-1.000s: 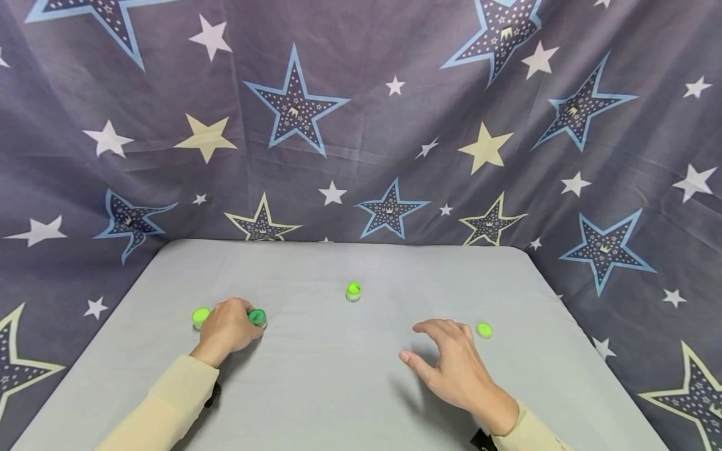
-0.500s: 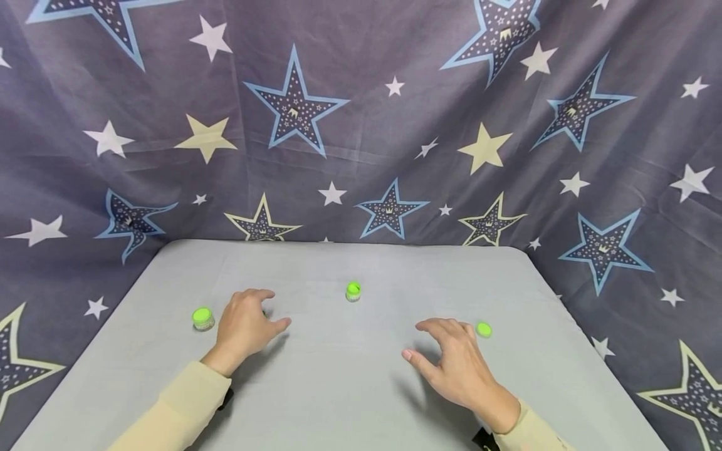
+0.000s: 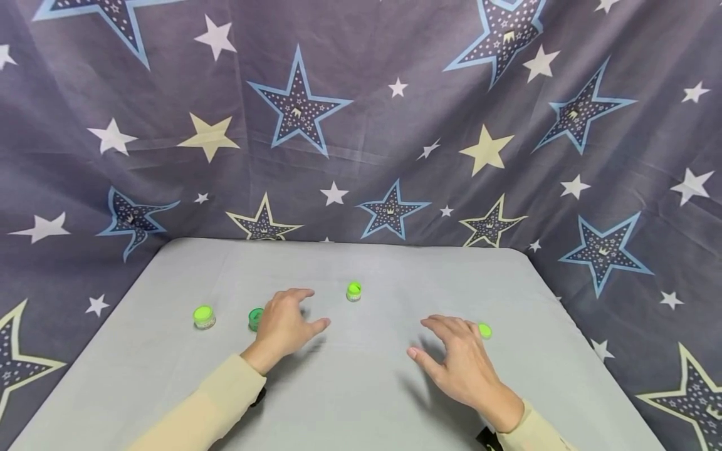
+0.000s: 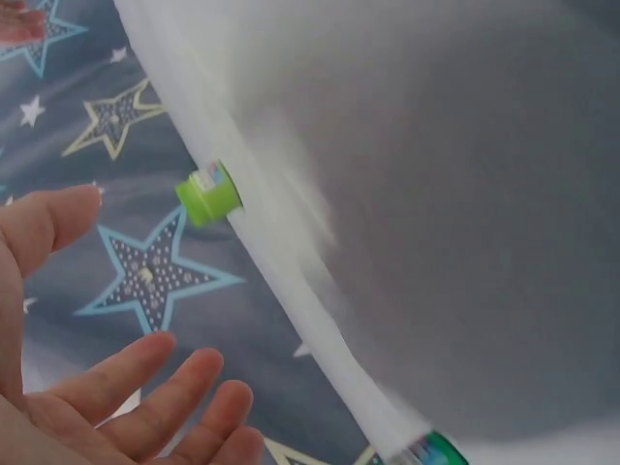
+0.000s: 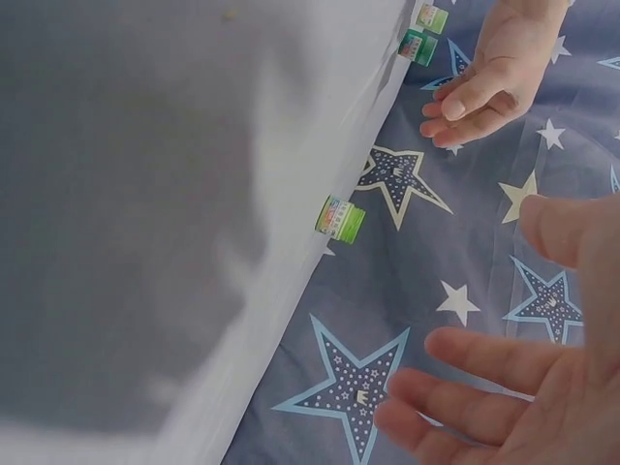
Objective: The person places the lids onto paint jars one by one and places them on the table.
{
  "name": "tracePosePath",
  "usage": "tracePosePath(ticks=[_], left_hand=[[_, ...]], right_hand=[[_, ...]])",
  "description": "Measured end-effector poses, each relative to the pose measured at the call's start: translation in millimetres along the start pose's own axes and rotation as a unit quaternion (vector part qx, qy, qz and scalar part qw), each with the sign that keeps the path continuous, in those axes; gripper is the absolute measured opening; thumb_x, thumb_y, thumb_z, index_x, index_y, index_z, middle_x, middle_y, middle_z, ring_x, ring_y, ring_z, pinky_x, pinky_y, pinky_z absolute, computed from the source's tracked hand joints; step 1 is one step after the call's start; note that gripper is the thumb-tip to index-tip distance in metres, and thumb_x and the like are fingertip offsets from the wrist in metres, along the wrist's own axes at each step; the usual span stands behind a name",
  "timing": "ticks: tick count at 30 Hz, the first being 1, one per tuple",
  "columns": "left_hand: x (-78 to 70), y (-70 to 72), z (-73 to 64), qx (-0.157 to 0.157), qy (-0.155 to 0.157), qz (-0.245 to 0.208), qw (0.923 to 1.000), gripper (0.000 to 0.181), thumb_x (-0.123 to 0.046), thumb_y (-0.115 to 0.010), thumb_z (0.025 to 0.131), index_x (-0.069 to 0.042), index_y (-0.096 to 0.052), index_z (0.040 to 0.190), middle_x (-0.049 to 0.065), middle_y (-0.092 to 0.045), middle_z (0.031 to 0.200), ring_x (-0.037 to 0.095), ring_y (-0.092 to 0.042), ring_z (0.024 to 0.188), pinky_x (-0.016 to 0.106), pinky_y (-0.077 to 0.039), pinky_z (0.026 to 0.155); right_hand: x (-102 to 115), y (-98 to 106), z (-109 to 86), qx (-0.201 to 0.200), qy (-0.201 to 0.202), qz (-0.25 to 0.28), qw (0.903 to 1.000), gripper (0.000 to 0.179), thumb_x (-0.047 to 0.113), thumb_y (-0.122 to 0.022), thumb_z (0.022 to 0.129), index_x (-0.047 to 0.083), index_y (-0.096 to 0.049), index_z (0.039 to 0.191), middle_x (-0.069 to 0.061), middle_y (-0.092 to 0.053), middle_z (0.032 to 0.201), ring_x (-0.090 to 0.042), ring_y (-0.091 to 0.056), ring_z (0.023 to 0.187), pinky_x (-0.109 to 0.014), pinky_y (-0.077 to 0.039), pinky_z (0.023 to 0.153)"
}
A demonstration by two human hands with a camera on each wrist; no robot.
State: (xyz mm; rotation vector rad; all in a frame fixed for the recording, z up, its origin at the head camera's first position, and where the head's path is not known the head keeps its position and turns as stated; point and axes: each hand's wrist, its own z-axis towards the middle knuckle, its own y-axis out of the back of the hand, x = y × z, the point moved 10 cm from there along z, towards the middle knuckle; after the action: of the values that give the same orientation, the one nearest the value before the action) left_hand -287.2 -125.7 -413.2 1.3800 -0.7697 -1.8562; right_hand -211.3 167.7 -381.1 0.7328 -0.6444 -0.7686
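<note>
My left hand (image 3: 287, 326) hovers over the table, fingers spread apart from the thumb and holding nothing. Just left of it stands a small dark green jar (image 3: 256, 318), partly hidden by the hand. Beyond its fingertips, near the middle, is a small lime green jar (image 3: 353, 292), also visible in the left wrist view as a jar (image 4: 207, 194) with a printed label. On the right my right hand (image 3: 465, 363) hangs above the table with loosely bent fingers and nothing in them. Behind its knuckles lies a flat lime green lid (image 3: 485, 331), partly covered.
Farther left stands another jar (image 3: 204, 317) with a lime green top. A light grey cloth covers the table (image 3: 361, 388). A dark curtain (image 3: 361, 125) printed with stars rises along the back and sides.
The left hand has let go of the dark green jar and moved right, its fingers opening. That jar stays on the table. The right hand has barely moved.
</note>
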Motion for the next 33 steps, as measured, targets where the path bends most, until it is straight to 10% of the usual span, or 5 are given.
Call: tracePosePath(ticks=[33], left_hand=[[-12.2, -38.0, 35.4, -0.002, 0.036, -0.014, 0.9992, 0.068, -0.037, -0.093, 0.074, -0.007, -0.069, 0.130, 0.014, -0.070, 0.127, 0.040, -0.060, 0.118, 0.052, -0.047, 0.100]], right_hand=[[-44.2, 7.9, -6.6, 0.002, -0.056, -0.035, 0.9978, 0.053, 0.041, -0.083, 0.085, 0.005, -0.071, 0.121, -0.016, -0.070, 0.124, -0.037, -0.063, 0.115, -0.055, -0.036, 0.096]])
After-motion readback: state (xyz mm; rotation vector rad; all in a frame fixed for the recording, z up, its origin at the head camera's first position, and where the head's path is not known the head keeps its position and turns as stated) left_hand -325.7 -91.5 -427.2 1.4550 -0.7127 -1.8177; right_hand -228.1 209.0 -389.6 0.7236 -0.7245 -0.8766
